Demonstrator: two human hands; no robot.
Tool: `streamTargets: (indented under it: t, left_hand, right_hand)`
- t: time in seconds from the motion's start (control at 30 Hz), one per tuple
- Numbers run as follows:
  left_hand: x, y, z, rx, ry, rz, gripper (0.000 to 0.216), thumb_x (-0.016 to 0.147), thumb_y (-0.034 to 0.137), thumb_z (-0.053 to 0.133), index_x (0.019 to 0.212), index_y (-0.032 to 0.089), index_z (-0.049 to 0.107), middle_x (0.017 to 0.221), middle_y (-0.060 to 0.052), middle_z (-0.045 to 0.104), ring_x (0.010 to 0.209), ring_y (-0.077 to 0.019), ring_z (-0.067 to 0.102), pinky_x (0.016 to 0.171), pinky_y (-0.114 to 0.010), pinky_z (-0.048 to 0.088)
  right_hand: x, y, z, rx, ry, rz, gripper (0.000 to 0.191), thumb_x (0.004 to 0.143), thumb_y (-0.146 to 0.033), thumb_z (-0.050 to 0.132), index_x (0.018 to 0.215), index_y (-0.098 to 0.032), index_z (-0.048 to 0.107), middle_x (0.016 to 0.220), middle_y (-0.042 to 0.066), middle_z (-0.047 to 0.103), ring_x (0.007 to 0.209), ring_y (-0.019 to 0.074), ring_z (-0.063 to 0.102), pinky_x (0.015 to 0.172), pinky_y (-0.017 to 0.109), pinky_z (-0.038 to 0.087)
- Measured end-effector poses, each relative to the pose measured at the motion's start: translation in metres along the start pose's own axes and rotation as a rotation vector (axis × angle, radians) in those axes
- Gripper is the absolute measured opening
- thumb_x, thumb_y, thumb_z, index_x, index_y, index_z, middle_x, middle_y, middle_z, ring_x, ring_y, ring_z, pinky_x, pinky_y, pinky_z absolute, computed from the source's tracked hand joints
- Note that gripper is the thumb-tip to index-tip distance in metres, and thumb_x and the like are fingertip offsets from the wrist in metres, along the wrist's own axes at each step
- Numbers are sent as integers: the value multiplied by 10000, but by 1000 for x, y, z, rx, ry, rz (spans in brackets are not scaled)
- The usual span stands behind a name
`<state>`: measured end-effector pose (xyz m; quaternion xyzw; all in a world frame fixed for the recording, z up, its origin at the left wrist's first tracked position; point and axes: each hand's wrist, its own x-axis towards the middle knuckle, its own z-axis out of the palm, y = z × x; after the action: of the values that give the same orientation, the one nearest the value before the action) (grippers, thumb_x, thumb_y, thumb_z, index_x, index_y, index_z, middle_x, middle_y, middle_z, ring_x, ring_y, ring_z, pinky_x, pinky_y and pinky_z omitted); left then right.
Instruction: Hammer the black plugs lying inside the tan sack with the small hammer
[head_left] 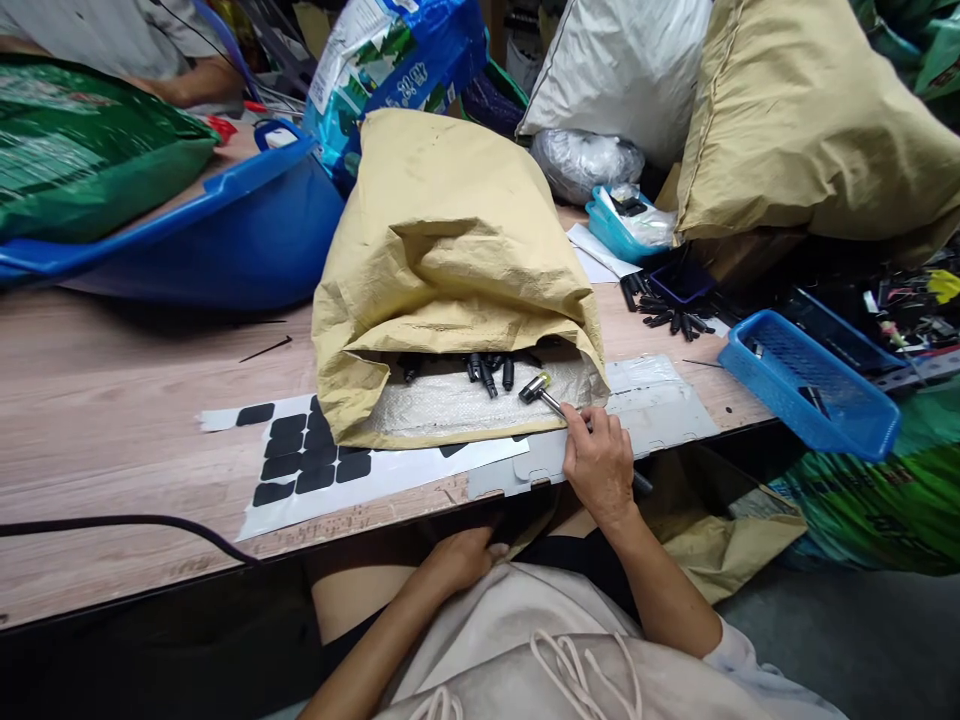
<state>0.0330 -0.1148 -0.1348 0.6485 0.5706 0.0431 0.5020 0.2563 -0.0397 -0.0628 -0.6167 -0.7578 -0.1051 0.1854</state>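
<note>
My right hand (598,462) is closed round the handle of a small hammer (535,388) with a shiny metal head, one end dark and one yellowish. The hammer's head lies over the open mouth of a large tan paper sack (457,240), which rests on its side on the table with its mouth facing me. Several black cylindrical pieces (489,372) lie inside on the white woven lining. Below the table edge, in my lap, my left hand (461,558) has curled fingers; what it may hold is hidden.
Under the sack lies a white sheet with black rounded-square stickers (300,455). A blue basin (225,240) stands at the left, a blue basket (814,385) overhangs the right table edge. Full sacks (817,120) line the back. Another person's arm (199,82) shows at upper left.
</note>
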Motion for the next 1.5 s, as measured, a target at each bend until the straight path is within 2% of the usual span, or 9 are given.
streamTargets:
  t: [0.13, 0.2, 0.33, 0.4, 0.67, 0.87, 1.07, 1.33, 1.5]
  left_hand:
    - [-28, 48, -53, -138, -123, 320, 357, 954, 441, 606, 1221, 268, 767, 1041, -34, 809, 931, -236, 739, 831, -309, 559]
    - [-26, 65, -90, -151, 141, 357, 334, 995, 473, 552, 1064, 238, 780, 970, -33, 788, 867, -221, 710, 809, -309, 549]
    - [6, 75, -150, 138, 944, 146, 283, 984, 371, 558, 1143, 195, 713, 1114, -128, 691, 957, -303, 661, 875, -417, 527]
    - [26, 73, -165, 248, 1072, 32, 265, 971, 303, 567, 1169, 169, 680, 1196, -190, 629, 1110, -390, 617, 930, -490, 508]
    - [33, 59, -162, 481, 999, -179, 186, 963, 210, 539, 1107, 182, 654, 1098, -182, 626, 1066, -390, 623, 806, -448, 516]
    - [-5, 47, -137, 431, 697, 79, 173, 981, 268, 564, 1118, 245, 666, 1093, -73, 663, 891, -262, 657, 738, -349, 499]
    - [23, 48, -128, 168, 620, 430, 133, 916, 269, 676, 1035, 227, 715, 984, -46, 707, 1008, -256, 618, 902, -377, 502]
    - [42, 43, -135, 51, 629, 340, 168, 791, 278, 832, 922, 209, 751, 893, -25, 691, 942, -241, 615, 855, -365, 480]
    - [43, 45, -133, -2, 640, 311, 141, 770, 225, 842, 868, 212, 742, 873, -13, 691, 933, -230, 613, 853, -354, 463]
  right_hand:
    - [1, 0, 0, -41, 39, -27, 434, 968, -128, 495, 1362, -234, 643, 1062, 110, 652, 916, 264, 483, 771, 386, 364]
    - [1, -1, 0, -46, 48, -28, 429, 967, -123, 501, 1356, -231, 646, 1056, 109, 657, 908, 263, 484, 769, 386, 361]
    - [1, -1, 1, -27, 44, -25, 428, 959, -118, 532, 1353, -230, 655, 1067, 108, 663, 917, 263, 491, 763, 378, 352]
    - [1, -1, 1, -25, 44, -22, 426, 961, -118, 532, 1351, -231, 659, 1070, 108, 665, 922, 265, 493, 765, 377, 351]
    - [0, 0, 1, -30, 48, -25, 427, 959, -121, 534, 1350, -231, 664, 1071, 109, 666, 919, 267, 485, 762, 377, 350]
    - [1, -2, 0, -50, 69, -23, 406, 969, -133, 555, 1339, -244, 682, 1048, 87, 672, 898, 246, 492, 756, 359, 348]
    - [2, 5, 4, 52, 97, -1, 426, 969, -89, 535, 1322, -243, 716, 1015, 81, 683, 887, 223, 542, 765, 335, 414]
    - [1, 3, -18, 646, 125, -35, 429, 1066, -198, 461, 1465, -238, 614, 1150, 100, 691, 1094, 207, 670, 952, 335, 554]
    - [1, -22, -25, 748, 12, -119, 439, 1069, -167, 455, 1471, -262, 603, 1146, 78, 701, 1081, 176, 687, 963, 305, 567]
